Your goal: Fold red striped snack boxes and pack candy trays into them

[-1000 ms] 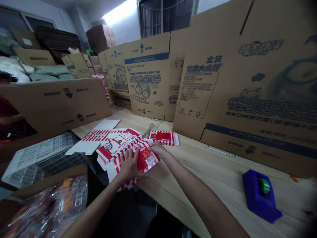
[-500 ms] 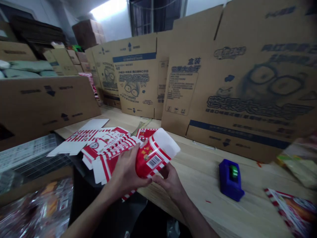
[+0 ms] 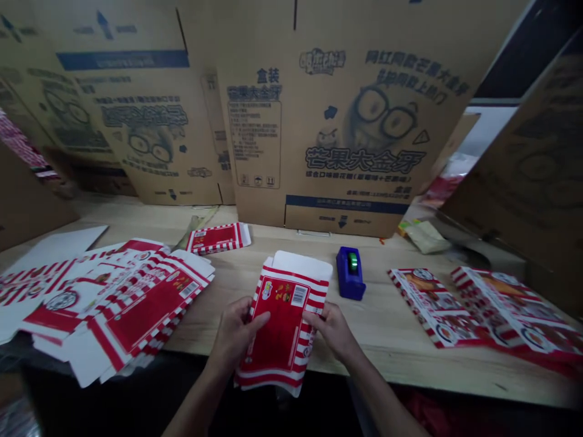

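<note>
Carton (image 3: 279,331), edges pinched by left grip (image 3: 233,332) and right grip (image 3: 336,332), hangs over table edge (image 3: 437,375)

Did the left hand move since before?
Yes, to the right: the left hand is off the carton pile now, closer to the blue tape dispenser.

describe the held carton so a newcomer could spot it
Below the tall printed cardboard, find the wooden table. At its near edge, left of the blue tape dispenser, is a red carton with white stripes. Unlike the other striped cartons, it is held between the left hand and right hand.
</note>
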